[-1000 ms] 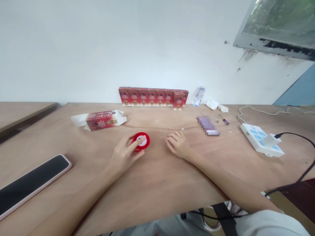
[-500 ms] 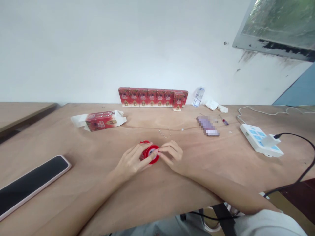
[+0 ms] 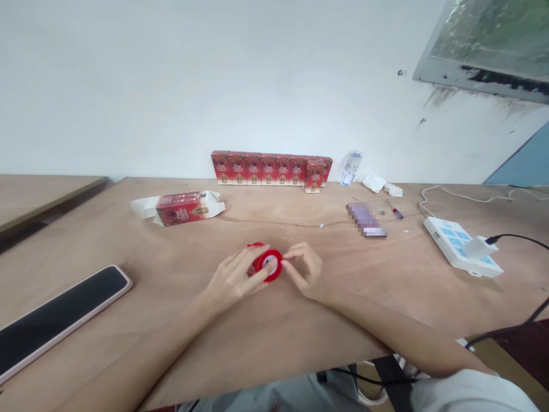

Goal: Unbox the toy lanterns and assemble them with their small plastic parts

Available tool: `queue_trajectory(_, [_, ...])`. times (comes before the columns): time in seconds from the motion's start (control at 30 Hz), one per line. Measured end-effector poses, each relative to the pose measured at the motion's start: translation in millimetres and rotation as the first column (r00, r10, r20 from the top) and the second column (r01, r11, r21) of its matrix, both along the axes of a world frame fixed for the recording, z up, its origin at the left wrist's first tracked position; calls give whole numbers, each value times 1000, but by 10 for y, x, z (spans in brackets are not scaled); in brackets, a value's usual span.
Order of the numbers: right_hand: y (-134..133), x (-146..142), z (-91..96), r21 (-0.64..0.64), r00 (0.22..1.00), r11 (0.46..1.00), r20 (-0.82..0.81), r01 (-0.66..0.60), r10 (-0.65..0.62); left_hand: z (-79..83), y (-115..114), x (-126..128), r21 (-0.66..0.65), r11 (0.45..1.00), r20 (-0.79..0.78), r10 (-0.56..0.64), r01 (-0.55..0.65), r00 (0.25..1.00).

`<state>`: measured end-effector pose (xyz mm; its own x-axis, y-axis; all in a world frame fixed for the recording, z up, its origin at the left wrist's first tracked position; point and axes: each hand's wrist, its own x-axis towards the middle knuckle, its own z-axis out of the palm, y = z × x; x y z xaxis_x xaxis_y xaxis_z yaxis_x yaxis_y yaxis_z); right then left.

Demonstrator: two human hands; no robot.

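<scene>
My left hand (image 3: 234, 276) wraps round a small red round object (image 3: 278, 272) lying on its side, its round end facing me. A pale disc with a dark spot sits inside the red rim, and my left thumb rests on it. My right hand (image 3: 307, 270) is at the rim's right side, thumb and forefinger tips close together there. Whatever those fingertips pinch, if anything, is too small to make out. Beyond my hands lies a thin bent wire (image 3: 291, 233). The far side of the red object is hidden by my left fingers.
Red printed boxes (image 3: 269, 170) stand in a row by the wall. An opened red box (image 3: 182, 209) lies left. To the right are a bottle (image 3: 350, 169), crumpled tissue (image 3: 374, 183), a phone (image 3: 364, 217), a screwdriver (image 3: 396, 212) and a power strip (image 3: 454, 243). A dark-screened device (image 3: 64, 315) lies near left.
My right fingers have drawn slightly back from the disc to the rim's right edge. My left hand keeps its hold on the red object. The whole view has shifted a little.
</scene>
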<state>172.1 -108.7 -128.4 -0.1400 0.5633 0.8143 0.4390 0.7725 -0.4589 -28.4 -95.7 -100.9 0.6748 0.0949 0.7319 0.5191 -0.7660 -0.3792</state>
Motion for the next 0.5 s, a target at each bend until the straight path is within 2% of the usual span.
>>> queue_trajectory(0.07, [130, 79, -45, -17, 996, 997, 28, 80, -79, -8, 26, -26, 14, 1000, 22, 23, -24, 999])
queue_trajectory(0.13, [294, 174, -94, -27, 965, 981, 186, 193, -185, -27, 52, -62, 5, 999, 56, 50, -51, 997])
queue_trajectory(0.23, [516, 300, -158, -24, 822, 943, 499, 331, -276, -53, 72, -101, -107, 989, 167, 123, -106, 978])
queue_trajectory(0.3, [602, 352, -186, -12, 727, 925, 622, 380, -291, -54, 69, -103, -210, 970, 251, 171, -118, 953])
queue_trajectory(0.37, [635, 381, -199, 38, 648, 923, 701, 382, -297, -40, 59, -89, -277, 956, 317, 189, -100, 929])
queue_trajectory(0.5, [620, 406, -187, 185, 512, 947, 805, 263, -300, -13, 45, -60, -369, 927, 386, 224, -73, 895])
